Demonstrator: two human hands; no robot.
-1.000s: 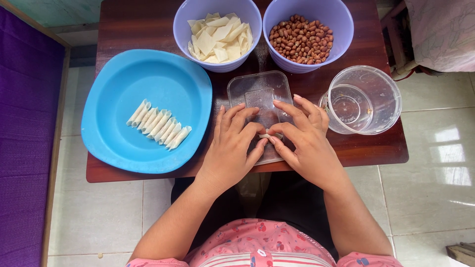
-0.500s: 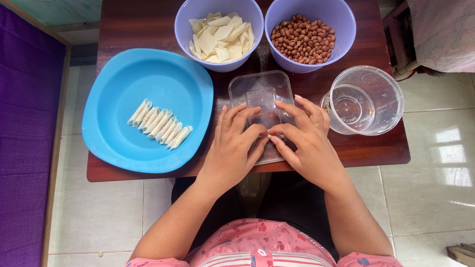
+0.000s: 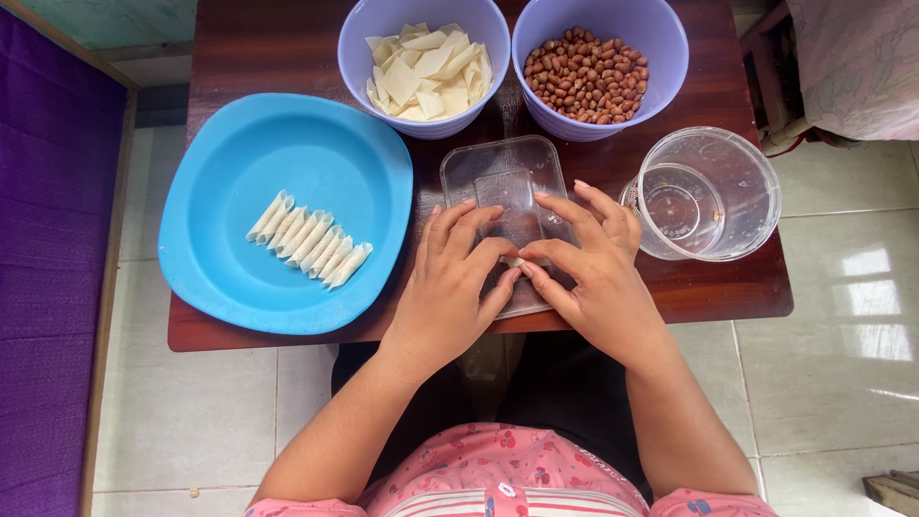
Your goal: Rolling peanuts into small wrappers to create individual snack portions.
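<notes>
A: Item one, the hands?
B: Left hand [image 3: 450, 287] and right hand [image 3: 593, 268] meet at the middle of the frame over a clear plastic lid [image 3: 507, 191] lying flat on the counter [image 3: 287, 48]. Fingertips of both pinch a small pale wrapper piece [image 3: 518, 260] between them. Grip of each hand: narrow, closed on that piece

A: Where does the piece sit?
B: Above the near half of the lid, at the meeting point of thumbs and forefingers; most of it is hidden by the fingers

A: Item two, at nine o'clock of the hands?
B: Blue plate [image 3: 239, 278], wide and shallow, its near rim at the counter edge. On it a slanting row of rolled pastry sticks [image 3: 308, 239], pale, lying side by side and touching

A: Twelve o'clock?
B: Two lilac bowls, side by side. The left bowl [image 3: 356, 57] holds cut wrapper sheets [image 3: 426, 72], cream-coloured, heaped loosely. The right bowl [image 3: 670, 57] holds peanuts [image 3: 586, 72] in reddish skins

A: Three o'clock?
B: Clear round container [image 3: 747, 182], upright, just beside the right hand's outer fingers; whether they touch it I cannot tell

A: Surroundings?
B: Dark wooden counter on a pale tiled floor [image 3: 842, 316]; purple cloth [image 3: 48, 239] at the far nine o'clock edge; pink patterned garment [image 3: 498, 469] at six o'clock
</notes>
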